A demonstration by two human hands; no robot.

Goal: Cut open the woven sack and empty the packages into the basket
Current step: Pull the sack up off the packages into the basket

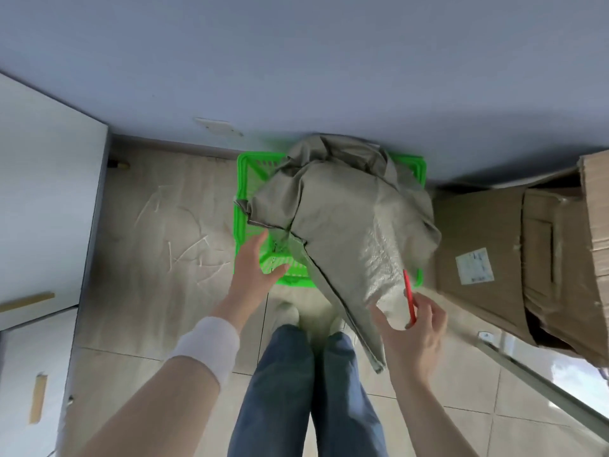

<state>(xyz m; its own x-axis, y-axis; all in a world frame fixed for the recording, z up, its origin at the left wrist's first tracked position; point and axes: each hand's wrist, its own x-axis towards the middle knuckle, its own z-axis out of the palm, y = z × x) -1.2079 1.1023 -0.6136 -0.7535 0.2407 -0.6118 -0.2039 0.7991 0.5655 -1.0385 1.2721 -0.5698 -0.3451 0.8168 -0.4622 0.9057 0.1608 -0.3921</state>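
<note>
My right hand (418, 338) clamps a red cutter (409, 293) at the edge of the sack (346, 219), which slumps over the basket (242, 179), while my left hand (255, 272) hovers open-fingered above the basket's near rim; I see no packages, so emptying looks unfinished.

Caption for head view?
Grey woven sack lies over green plastic basket; open left hand beside it, right hand holding thin red tool.

Over the basket (242, 206): the sack (346, 219) covers most of it; only the left side is open.
Right: cardboard box (478, 225) just beside.
Left: open floor (164, 209).
Behind: wall (296, 61).
</note>
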